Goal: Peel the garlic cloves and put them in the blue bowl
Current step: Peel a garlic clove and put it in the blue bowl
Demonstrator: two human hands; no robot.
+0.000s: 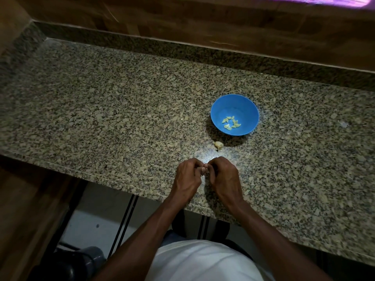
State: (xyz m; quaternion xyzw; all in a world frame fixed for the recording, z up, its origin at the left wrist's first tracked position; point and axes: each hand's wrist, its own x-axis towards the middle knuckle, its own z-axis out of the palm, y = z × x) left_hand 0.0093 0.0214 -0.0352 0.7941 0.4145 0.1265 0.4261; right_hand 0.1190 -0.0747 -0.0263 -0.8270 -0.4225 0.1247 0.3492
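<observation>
While both hands meet over the near edge of the counter, the scene reads as follows.

Left hand: the left hand (187,176) is knuckles-up, its fingers curled inward, pinching a small pale garlic clove (203,169) at its fingertips.

Right hand: the right hand (223,175) mirrors it, fingers curled in tight towards the same clove; the two sets of fingertips touch or nearly touch around it.

Held clove: only a small pale sliver shows between the fingers. It seems to lie roughly left to right, from one hand to the other, though so much of it is covered that its long axis and its tip cannot be told for certain.

Blue bowl: the blue bowl (217,116) stands upright on the counter beyond the hands and a little to the right, well apart from them.

Peeled cloves: about a dozen small yellowish peeled cloves (232,123) lie on the floor of the bowl in a loose ring, their long axes pointing in mixed directions.

Garlic piece: a pale garlic piece (219,145) lies on the counter just in front of the bowl's near rim, between the bowl and the hands, touching neither. Whether it is a clove cluster or leftover skin is hard to tell in the dim light.

Counter: the speckled granite counter (101,102) runs left to right, with a wooden wall (182,23) behind it.

Person: a white shirt (203,260) shows at the bottom edge, both forearms bare.
</observation>
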